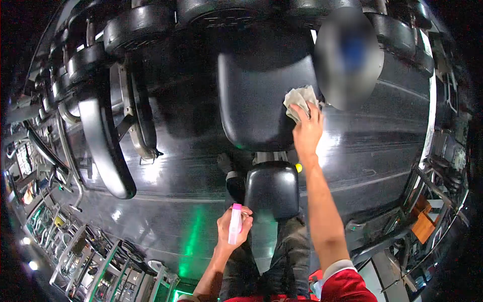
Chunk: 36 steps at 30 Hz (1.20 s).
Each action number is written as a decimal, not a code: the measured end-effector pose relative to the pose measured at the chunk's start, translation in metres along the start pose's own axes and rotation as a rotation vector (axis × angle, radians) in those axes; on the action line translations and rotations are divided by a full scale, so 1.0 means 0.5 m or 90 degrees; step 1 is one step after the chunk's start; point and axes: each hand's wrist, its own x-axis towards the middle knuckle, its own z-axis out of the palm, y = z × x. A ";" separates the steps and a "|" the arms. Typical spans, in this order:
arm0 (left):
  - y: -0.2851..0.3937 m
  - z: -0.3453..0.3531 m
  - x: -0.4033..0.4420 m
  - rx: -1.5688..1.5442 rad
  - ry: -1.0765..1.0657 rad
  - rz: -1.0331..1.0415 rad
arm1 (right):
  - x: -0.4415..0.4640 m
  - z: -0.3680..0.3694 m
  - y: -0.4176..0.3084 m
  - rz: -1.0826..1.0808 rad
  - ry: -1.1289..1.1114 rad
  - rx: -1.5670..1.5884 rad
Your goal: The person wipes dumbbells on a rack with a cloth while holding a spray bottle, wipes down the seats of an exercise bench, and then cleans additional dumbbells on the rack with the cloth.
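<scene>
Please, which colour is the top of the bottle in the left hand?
Bright pink; the bottle's top shows best in the head view.

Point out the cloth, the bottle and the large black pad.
Cloth [298,99]: head view, on its crumpled face beside the fingers.
Bottle [234,226]: head view, on the pale body below its pink top.
Large black pad [262,103]: head view, on the middle of its surface.

I'm seeing a blurred oval [349,59] masking its background; the cloth [298,95] is hiding some large black pad [259,100]; the bottom edge is cropping the red sleeve [350,288].
</scene>
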 end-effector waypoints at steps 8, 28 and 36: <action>0.027 -0.014 0.013 0.070 0.006 0.066 | -0.086 0.132 -0.248 -0.348 -0.174 0.201; 0.003 -0.045 -0.005 0.098 -0.055 0.088 | -0.155 0.074 -0.136 -0.365 -0.150 0.141; 0.035 -0.039 -0.032 0.115 -0.008 0.041 | -0.034 -0.046 0.187 -0.054 -0.105 0.098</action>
